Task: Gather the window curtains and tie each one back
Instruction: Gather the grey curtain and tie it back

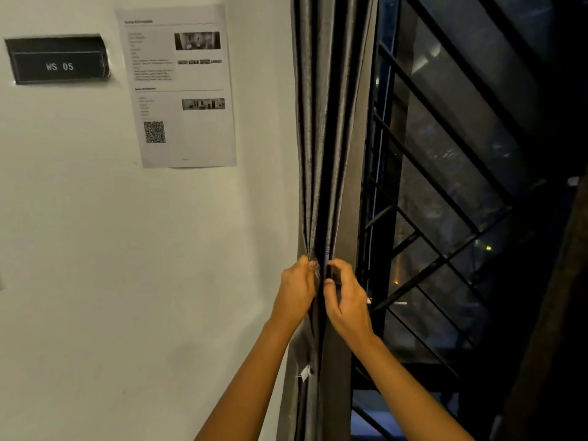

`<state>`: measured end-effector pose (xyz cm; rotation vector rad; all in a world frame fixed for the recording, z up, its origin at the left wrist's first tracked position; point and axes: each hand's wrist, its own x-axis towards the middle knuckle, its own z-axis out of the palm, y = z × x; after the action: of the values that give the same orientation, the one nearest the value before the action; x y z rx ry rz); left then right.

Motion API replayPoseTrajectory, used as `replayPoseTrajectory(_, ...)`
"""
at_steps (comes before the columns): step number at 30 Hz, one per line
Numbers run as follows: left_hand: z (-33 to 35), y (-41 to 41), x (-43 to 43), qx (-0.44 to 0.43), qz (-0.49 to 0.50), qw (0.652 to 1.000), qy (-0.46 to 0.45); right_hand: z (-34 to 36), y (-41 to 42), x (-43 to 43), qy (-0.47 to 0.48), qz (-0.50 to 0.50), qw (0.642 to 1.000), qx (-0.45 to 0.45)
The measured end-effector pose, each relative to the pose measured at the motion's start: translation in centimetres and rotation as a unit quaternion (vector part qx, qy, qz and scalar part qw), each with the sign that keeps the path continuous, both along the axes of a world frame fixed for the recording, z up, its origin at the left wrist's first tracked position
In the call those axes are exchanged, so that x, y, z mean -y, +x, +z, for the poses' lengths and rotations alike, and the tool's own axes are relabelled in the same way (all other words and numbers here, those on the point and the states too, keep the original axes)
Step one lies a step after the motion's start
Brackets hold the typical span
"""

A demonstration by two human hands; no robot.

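Gripping the gathered curtain (331, 154), the left hand (296, 291) curls its fingers round the folds on the side away from the window (461, 148). The right hand (345, 300) pinches the folds on the window side between curled fingers and thumb. Both hands are clamped on the cloth, close together and almost touching. Whether a tie band lies between them cannot be made out.

The curtain hangs bunched into a narrow column at the window edge nearest the wall (95, 249), just in front of the metal grille (410, 284). A small white tag (304, 374) hangs from the cloth below the hands. Further from the window, a printed sheet (184, 90) and a dark sign (59, 60) marked WS 05 are fixed to the wall.

For a sound result:
- Stack the pleats evenly.
- Hold the bundle firm with one hand.
- Draw the tie snugly round it at hand height.
- Leave no loose fold outside.
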<state>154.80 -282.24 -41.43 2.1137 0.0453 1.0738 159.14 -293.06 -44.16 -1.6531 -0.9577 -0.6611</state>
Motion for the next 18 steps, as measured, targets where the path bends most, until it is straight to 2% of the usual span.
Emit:
replayPoseTrajectory(5, 0.2, -0.6, 0.0, 0.015, 0.007, 1.000, -0.009, 1.1, 0.7, -0.7, 0.042, -0.100, 0.994, 0.030)
replayPoseTrajectory(8, 0.0, -1.0, 0.2, 0.034, 0.054, 0.998, -0.011, 1.4, 0.5, -0.6, 0.044, -0.150, 0.988, 0.009)
replayPoseTrajectory(10, -0.2, -1.3, 0.3, 0.052, 0.073, 0.996, -0.013, 1.1, 0.3, -0.6, 0.031, -0.168, 0.985, 0.031)
replayPoseTrajectory(14, 0.0, -1.7, 0.9, 0.058, 0.051, 0.997, -0.014, 0.2, -0.9, -0.6, -0.003, -0.121, 0.990, 0.073)
replayPoseTrajectory(18, 0.4, -2.5, 1.5, 0.049, 0.005, 0.999, -0.002, -0.1, -1.6, -0.5, 0.007, -0.087, 0.994, 0.063)
